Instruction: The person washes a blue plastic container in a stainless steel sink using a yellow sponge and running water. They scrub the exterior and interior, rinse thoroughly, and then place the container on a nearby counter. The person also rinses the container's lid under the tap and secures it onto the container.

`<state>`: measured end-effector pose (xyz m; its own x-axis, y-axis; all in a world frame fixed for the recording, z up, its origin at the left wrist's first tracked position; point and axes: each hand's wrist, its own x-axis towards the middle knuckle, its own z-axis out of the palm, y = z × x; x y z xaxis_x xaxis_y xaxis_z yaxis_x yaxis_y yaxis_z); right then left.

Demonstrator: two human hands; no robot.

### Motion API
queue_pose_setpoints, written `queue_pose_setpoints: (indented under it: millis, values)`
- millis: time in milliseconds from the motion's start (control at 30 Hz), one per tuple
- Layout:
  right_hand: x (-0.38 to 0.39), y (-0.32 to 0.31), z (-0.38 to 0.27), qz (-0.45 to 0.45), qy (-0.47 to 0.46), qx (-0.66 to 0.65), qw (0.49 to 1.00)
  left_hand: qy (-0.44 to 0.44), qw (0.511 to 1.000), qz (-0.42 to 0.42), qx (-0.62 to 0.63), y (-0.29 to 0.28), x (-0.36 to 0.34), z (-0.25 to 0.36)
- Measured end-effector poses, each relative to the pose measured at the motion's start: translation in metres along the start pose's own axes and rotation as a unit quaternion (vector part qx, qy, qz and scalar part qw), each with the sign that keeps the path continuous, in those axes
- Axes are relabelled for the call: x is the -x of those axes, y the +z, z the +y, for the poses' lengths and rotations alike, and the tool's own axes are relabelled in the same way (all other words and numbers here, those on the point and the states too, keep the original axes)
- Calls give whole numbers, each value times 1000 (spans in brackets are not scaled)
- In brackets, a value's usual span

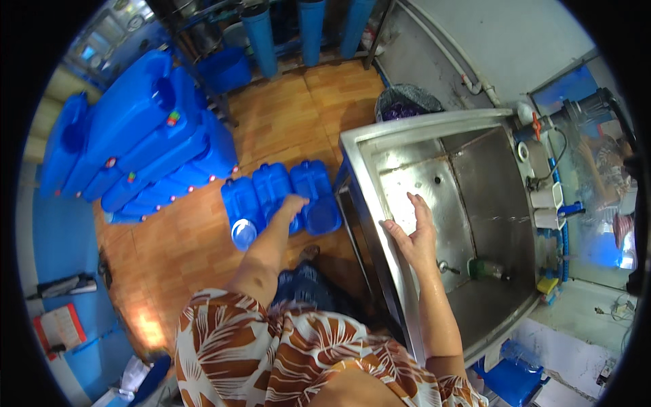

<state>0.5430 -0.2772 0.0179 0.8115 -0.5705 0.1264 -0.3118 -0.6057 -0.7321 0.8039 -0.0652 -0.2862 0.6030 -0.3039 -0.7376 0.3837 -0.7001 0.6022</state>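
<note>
My left hand (293, 203) reaches down to a row of three blue water jugs (279, 195) standing on the orange tiled floor, and its fingers rest on the top of the middle jug (270, 184). Whether they grip it I cannot tell. My right hand (415, 234) lies open and wet on the near rim of a large stainless steel sink (407, 129), fingers spread over the basin. A green brush (487, 269) lies inside the sink near the tap.
A tall stack of blue jugs (146, 146) lies on its side at the left. Blue filter cylinders (308, 30) stand at the back. A black bin bag (407, 102) sits behind the sink. A blue stool (512, 376) is at lower right.
</note>
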Motion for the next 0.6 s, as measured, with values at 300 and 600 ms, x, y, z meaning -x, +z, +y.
queue_pose_setpoints:
  millis: [300,600]
  values:
    - [-175,54,-19,-11,-250,211,945,-135,981,67,119,68,-142,-37]
    - [-200,72,-14,-2,-183,194,964,-39,929,146,338,76,-191,-29]
